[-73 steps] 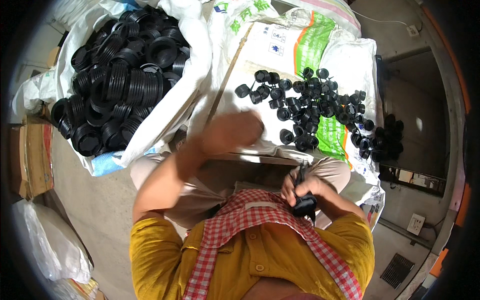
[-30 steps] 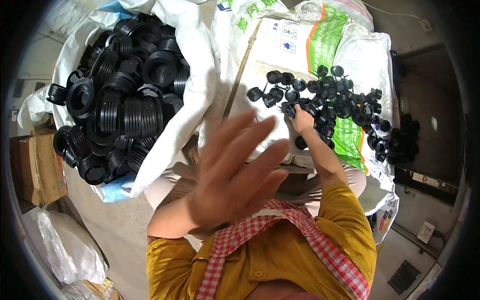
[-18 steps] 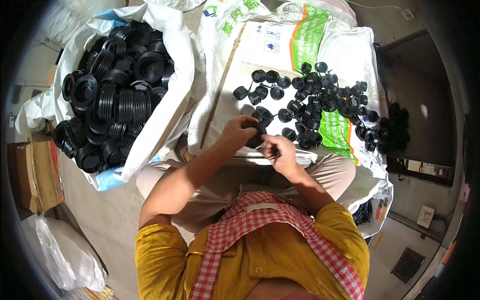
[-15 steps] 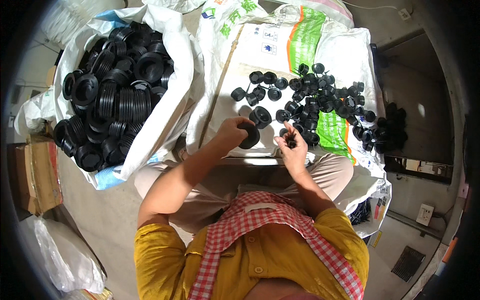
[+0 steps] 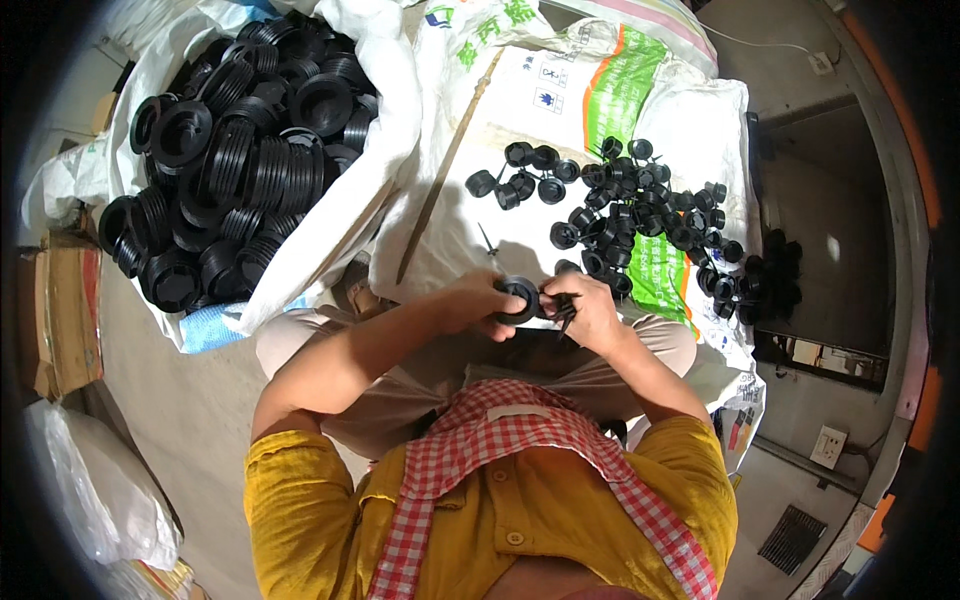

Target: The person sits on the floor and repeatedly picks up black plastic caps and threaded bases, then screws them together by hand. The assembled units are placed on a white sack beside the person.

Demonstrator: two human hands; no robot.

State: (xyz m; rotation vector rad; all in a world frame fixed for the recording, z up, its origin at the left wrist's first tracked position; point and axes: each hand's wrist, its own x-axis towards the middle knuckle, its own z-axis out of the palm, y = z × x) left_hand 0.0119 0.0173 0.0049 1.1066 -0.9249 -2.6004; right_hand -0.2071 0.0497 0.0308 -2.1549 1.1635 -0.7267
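My left hand (image 5: 472, 304) is closed on a round black plastic cap (image 5: 518, 301), its ring-shaped face turned up, thumb on the rim. Right beside it, my right hand (image 5: 594, 308) is closed around several thin black plastic sprues (image 5: 566, 316), and its fingertips come up to the cap's edge. Whether they touch the cap I cannot tell. Ahead of my hands, a small thin black sprue (image 5: 488, 240) lies on the white sack (image 5: 450, 225). A spread of small black caps (image 5: 630, 200), many joined in clusters, covers the sack to the right.
At the left stands an open white sack (image 5: 385, 140) heaped with larger ribbed black caps (image 5: 240, 165). A long narrow brown strip (image 5: 445, 170) lies along the work surface. A cardboard box (image 5: 72, 318) and clear plastic bag (image 5: 105, 480) are at the far left.
My hands have come together, closer to my body, and the cap now shows its ring face. The separate round cap ahead of my left hand is gone from there; a thin sprue shows on the sack.
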